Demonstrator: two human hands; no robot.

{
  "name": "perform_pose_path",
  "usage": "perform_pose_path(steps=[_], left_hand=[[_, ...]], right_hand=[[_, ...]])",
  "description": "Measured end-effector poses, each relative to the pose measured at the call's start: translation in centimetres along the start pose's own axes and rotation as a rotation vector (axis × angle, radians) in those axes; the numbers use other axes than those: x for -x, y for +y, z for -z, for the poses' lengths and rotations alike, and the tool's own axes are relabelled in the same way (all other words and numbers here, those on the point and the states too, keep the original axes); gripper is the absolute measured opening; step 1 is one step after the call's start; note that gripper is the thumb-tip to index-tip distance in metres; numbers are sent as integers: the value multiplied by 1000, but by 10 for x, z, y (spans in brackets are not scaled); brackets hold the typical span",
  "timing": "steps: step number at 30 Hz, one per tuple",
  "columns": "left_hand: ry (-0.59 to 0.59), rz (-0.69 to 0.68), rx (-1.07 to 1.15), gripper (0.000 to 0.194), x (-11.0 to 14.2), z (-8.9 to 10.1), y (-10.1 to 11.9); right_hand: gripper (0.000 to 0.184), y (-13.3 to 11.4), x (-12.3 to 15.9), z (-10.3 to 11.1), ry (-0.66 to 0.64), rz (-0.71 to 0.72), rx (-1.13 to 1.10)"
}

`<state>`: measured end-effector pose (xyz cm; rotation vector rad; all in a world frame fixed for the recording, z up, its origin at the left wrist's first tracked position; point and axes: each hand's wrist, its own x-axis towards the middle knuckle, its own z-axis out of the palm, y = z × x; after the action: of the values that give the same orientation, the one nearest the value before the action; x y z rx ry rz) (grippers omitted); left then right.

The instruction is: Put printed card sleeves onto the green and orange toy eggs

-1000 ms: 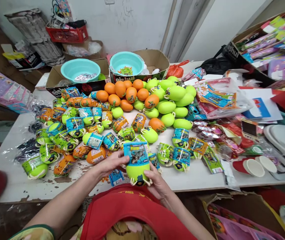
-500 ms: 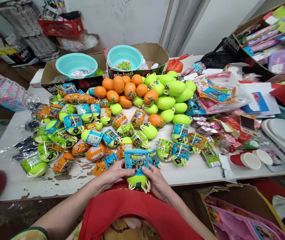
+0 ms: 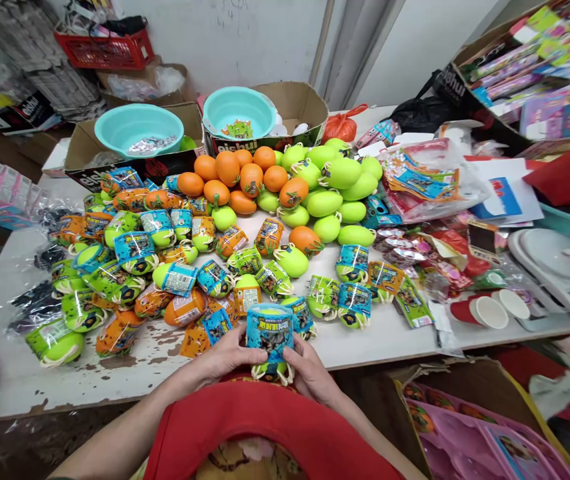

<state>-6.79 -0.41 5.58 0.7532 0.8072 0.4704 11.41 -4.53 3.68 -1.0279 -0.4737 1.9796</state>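
Between my two hands, near the table's front edge, is a green plastic egg (image 3: pixel 269 337) with a blue printed sleeve around it and pale cord at its lower end. My left hand (image 3: pixel 232 353) grips its left side, thumb across the sleeve. On the right side my right hand (image 3: pixel 307 367) presses with its thumb near the sleeve's lower edge. Just beyond lie sleeved eggs, among them a blue-sleeved one (image 3: pixel 299 316) and a green egg with an orange sleeve (image 3: pixel 247 293). Flat blue and orange sleeves (image 3: pixel 217 327) lie left of my hands.
Bare orange eggs (image 3: pixel 251 179) and green eggs (image 3: pixel 325 202) are heaped at the back. Many sleeved eggs (image 3: pixel 135 250) cover the left. Two turquoise basins (image 3: pixel 139 120) rest on cardboard boxes. Paper cups (image 3: pixel 479 312) and a white scale (image 3: pixel 559 260) stand right. An open carton (image 3: pixel 445 373) sits below.
The blue sleeve has slid down over the green egg, whose top now shows at the sleeve's upper opening. The whole view has shifted slightly.
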Motion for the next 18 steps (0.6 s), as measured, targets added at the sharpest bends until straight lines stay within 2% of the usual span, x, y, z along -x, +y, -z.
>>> perform_pose_path(steps=[6,11,16,18], left_hand=[[-8,7,-41,66,-1,4,-14],[49,-2,-72,66,-4,6,-16],[42,11,-66,65,-16,-2,-13],[100,36,-94,69,-22,-2,-12]], right_hand=[[48,2,1,7,-15,-8,108],[55,-2,2,10,1,-6,186],[50,-10,-1,8,29,-33,107],[49,-18,-4,10,76,-19,76]])
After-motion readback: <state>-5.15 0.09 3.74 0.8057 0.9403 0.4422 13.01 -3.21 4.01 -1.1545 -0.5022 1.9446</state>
